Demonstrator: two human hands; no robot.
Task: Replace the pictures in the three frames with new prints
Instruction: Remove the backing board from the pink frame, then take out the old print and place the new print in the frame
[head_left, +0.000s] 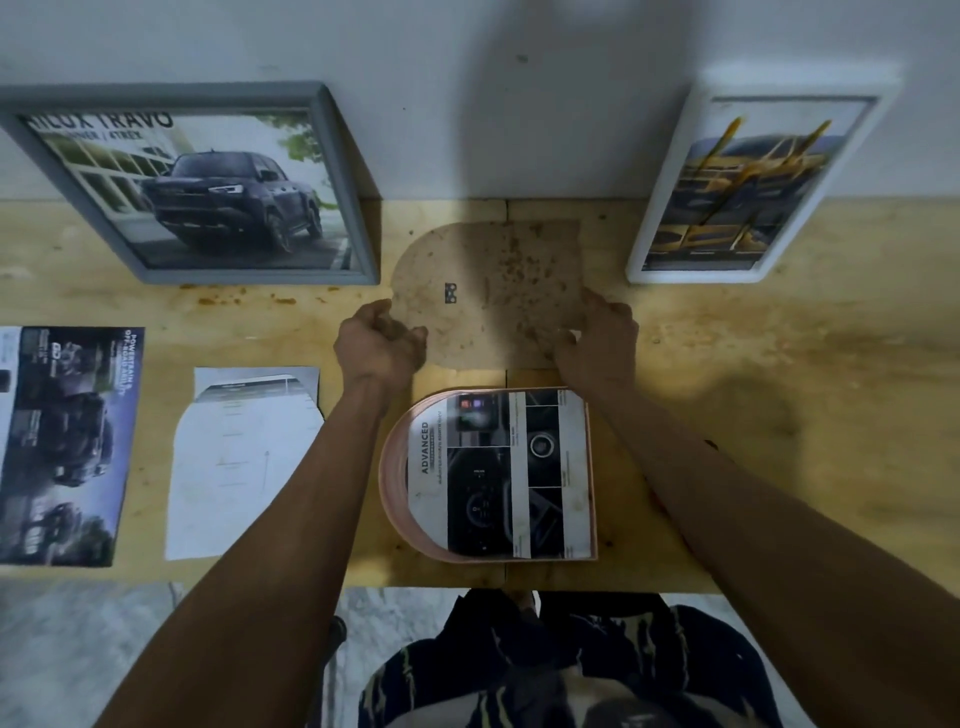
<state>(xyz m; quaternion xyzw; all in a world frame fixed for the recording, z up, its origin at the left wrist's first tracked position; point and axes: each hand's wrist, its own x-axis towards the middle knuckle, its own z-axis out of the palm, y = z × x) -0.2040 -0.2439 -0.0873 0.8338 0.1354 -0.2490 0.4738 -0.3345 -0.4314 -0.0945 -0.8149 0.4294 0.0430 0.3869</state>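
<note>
Backing board (488, 291) sits at centre frame, just above the pink arched frame (395, 499) that lies below it with a print (498, 473) already laid inside. I read the board as the piece to go down onto that frame next. Its arched end points to the left of the picture, the same way as the frame's curve, so its long axis runs left to right and, as I judge it, needs no turning, only a pull toward lower centre. My left hand (376, 343) curls against the board's lower left edge, and my right hand (597, 338) grips its lower right corner; both are about equally near. Grey frame (332, 156) stands upper left, white frame (670, 208) upper right.
</note>
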